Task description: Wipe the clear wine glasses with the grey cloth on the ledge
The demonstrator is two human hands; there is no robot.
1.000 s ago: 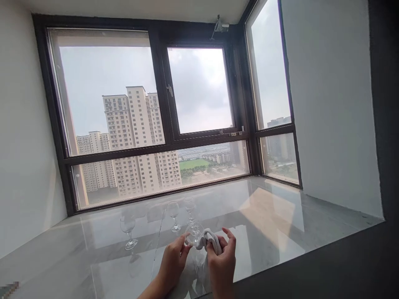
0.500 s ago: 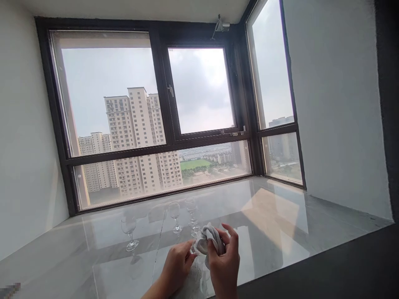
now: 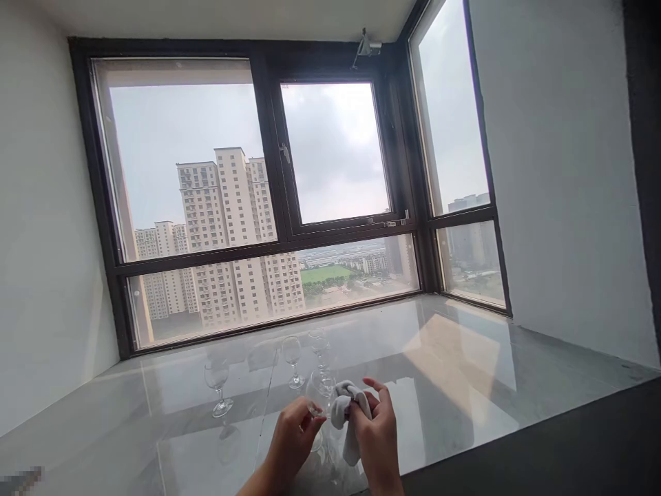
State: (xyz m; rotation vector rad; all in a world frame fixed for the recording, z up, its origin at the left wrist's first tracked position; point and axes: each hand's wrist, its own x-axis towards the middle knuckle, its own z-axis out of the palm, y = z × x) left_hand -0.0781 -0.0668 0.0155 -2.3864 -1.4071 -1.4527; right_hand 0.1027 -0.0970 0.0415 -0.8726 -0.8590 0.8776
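Observation:
My left hand (image 3: 293, 435) pinches a clear stemmed glass (image 3: 319, 394) between thumb and fingers, low over the sill. The exact part of the glass inside the grip is hard to make out. My right hand (image 3: 379, 432) is closed on a bunched light grey cloth (image 3: 352, 426), its index finger raised. The cloth is just right of the glass, and one end hangs down. Beyond my hands, further stemmed glasses stand upright: one (image 3: 217, 379) to the left, one (image 3: 292, 355) in the middle and one (image 3: 319, 341) partly overlapped by the held glass.
A glossy grey stone sill (image 3: 196, 451) carries the glasses and shows bright reflections. Dark window frames (image 3: 201, 256) rise behind it, with a handle (image 3: 285, 153) on one sash. White walls (image 3: 558, 172) flank both sides. The sill's front edge runs diagonally at lower right.
The cloth has come away from the held glass and now hangs lower beside it. My right hand has turned slightly. The camera view has shifted a little.

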